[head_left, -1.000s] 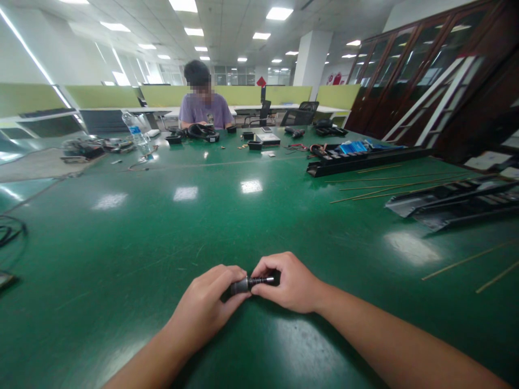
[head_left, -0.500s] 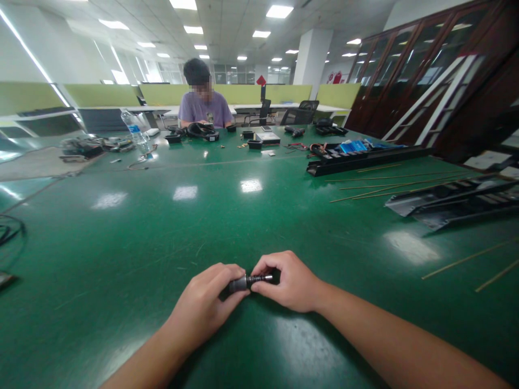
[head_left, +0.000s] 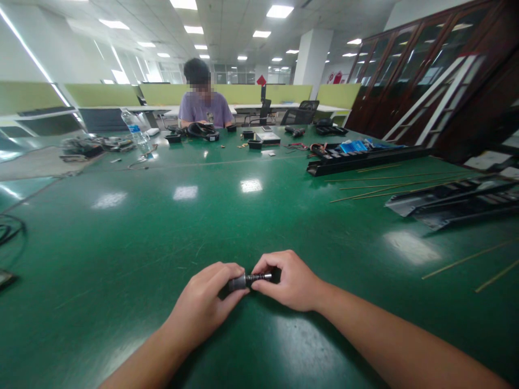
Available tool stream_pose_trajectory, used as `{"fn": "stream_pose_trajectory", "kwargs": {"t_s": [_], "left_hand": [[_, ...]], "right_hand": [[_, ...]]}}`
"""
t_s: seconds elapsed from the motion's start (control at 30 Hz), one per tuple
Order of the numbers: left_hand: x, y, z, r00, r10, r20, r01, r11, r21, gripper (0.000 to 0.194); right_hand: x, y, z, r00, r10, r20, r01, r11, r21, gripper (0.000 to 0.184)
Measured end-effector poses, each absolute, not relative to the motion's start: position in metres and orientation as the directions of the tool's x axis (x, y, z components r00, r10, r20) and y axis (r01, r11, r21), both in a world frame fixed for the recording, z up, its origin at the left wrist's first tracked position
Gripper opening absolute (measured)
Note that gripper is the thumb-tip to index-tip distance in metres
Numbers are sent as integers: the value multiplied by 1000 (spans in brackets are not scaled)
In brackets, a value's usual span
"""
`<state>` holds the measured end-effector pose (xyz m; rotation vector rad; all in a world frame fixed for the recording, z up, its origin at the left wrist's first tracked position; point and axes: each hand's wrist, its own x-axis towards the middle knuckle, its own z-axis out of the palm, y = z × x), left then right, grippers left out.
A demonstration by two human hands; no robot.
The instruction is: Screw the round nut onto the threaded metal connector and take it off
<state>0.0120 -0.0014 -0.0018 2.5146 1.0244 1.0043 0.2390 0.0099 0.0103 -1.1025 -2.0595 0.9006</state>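
Note:
My left hand (head_left: 206, 294) is closed around a dark grey cylinder (head_left: 237, 282), which lies sideways just over the green table. From its right end sticks out a thin rod (head_left: 258, 277) with a dark coil, apparently a spring, and a shiny silver tip. My right hand (head_left: 287, 281) curls around this rod, thumb below and forefinger above, their tips close to the cylinder's end. The rod shows in the gap between thumb and forefinger. Whether both fingertips press on it is hard to make out. The cylinder's left end is hidden in my left palm.
Across the green table (head_left: 154, 227) sits a person (head_left: 205, 108) behind small black boxes and cables. Black metal channels (head_left: 365, 156) and thin brass-coloured rods (head_left: 377, 189) lie at the right. A plastic bottle (head_left: 135, 132) stands far left. Cables (head_left: 10, 229) lie at the left edge.
Both hands hold nearly the same place and grip. The rod and its silver tip have shifted very slightly to the left.

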Motion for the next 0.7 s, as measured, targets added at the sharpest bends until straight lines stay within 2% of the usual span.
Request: {"fn": "stream_pose_trajectory", "kwargs": {"t_s": [0.7], "left_hand": [[10,0,-3,495,693,524,528,-719,451,24]], "right_hand": [[240,11,12,-446,875,190,445,401,-801,9]]}}
